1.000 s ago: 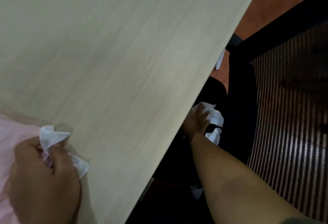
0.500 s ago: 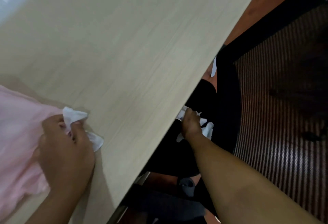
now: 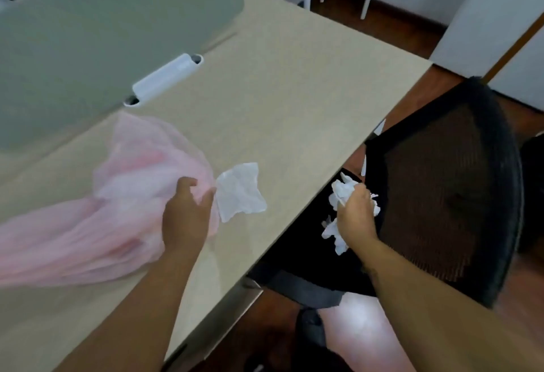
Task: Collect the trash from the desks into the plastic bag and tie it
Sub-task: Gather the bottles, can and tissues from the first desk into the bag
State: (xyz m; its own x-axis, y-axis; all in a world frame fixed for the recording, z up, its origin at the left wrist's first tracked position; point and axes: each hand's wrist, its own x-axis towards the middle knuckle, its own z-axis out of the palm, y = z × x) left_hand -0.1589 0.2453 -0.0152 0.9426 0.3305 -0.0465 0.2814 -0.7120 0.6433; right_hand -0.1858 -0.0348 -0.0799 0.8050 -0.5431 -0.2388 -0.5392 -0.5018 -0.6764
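Observation:
A thin pink plastic bag [image 3: 117, 195] lies spread on the pale wooden desk [image 3: 294, 92]. My left hand [image 3: 185, 215] grips the bag's edge together with a flat white tissue [image 3: 240, 192] that sticks out to the right on the desk. My right hand [image 3: 354, 215] is off the desk edge, over the black chair seat, closed around a bunch of crumpled white tissues [image 3: 343, 192]; more of that paper hangs below the fist.
A black mesh office chair [image 3: 447, 195] stands tight against the desk's right edge. A grey divider panel [image 3: 103, 33] with a white clamp [image 3: 164, 77] bounds the desk at the back. White table legs and dark red floor lie beyond.
The view has pulled back and up. My right hand rose from under the desk with the crumpled tissues. My left hand stayed on the bag and tissue, and much more of the bag shows.

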